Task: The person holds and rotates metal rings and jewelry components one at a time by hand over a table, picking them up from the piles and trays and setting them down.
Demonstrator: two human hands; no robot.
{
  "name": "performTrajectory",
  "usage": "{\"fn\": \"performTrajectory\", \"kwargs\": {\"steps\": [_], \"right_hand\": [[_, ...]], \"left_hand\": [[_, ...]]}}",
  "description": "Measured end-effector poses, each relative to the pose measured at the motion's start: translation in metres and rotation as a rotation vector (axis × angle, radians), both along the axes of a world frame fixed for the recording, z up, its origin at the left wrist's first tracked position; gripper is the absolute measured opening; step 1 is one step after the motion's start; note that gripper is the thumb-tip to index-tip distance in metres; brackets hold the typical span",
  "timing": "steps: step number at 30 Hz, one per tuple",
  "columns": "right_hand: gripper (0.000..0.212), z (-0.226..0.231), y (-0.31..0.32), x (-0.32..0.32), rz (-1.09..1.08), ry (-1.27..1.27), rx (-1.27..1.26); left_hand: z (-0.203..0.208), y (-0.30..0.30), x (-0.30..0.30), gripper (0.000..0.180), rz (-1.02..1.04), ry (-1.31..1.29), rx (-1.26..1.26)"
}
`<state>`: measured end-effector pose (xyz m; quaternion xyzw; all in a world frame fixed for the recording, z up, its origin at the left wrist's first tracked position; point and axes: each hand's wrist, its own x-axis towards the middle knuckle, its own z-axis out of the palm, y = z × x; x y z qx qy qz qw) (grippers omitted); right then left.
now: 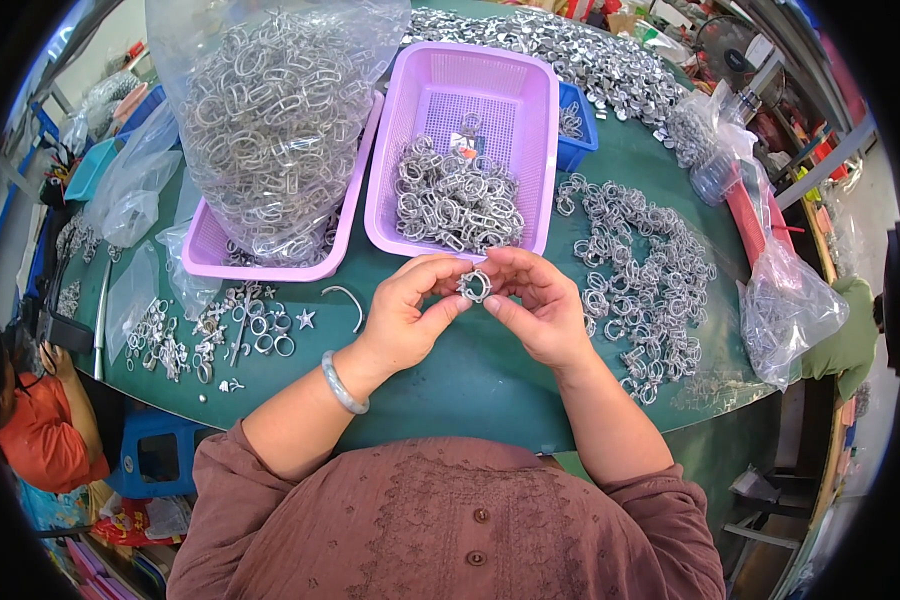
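Observation:
Between my two hands, just in front of a lilac basket [382, 200], is a small silver metal ring piece [476, 287] with bumps along its edge. My left hand [417, 305], with a pale bangle on its wrist, pinches the ring piece from the left. From the right, my right hand [535, 307] closes its thumb and fingers on the same ring piece. Several similar metal pieces [455, 200] are heaped in the near half of the basket. To the right of my right hand, more silver clasp-like pieces [650, 270] lie spread over the green table [440, 400].
A clear bag [270, 120] full of metal pieces stands in a second lilac basket [260, 268]. Loose rings and a star [305, 318] lie left. A blue bin [575, 130] and a large pile of silver parts [570, 60] are behind. A person in orange [50, 430] sits left.

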<state>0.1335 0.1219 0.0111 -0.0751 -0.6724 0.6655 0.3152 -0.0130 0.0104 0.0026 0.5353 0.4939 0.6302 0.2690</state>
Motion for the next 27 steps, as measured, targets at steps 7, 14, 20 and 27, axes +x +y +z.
{"fn": "performTrajectory", "kwargs": {"steps": [7, 14, 20, 27], "right_hand": [[0.044, 0.002, -0.001, 0.001, -0.025, 0.02, 0.039], [0.041, 0.006, -0.002, 0.002, -0.007, 0.054, -0.006], [0.039, 0.007, -0.001, 0.003, -0.019, 0.054, -0.049], [0.037, 0.005, -0.001, 0.003, -0.037, 0.04, -0.074]], "left_hand": [[-0.003, 0.0, -0.001, 0.035, -0.11, -0.296, -0.093], [-0.001, 0.001, -0.006, 0.034, -0.331, -0.655, -0.158], [-0.002, 0.001, -0.009, 0.032, -0.453, -0.802, -0.16], [-0.003, 0.0, -0.013, 0.031, -0.524, -0.894, -0.178]]}}
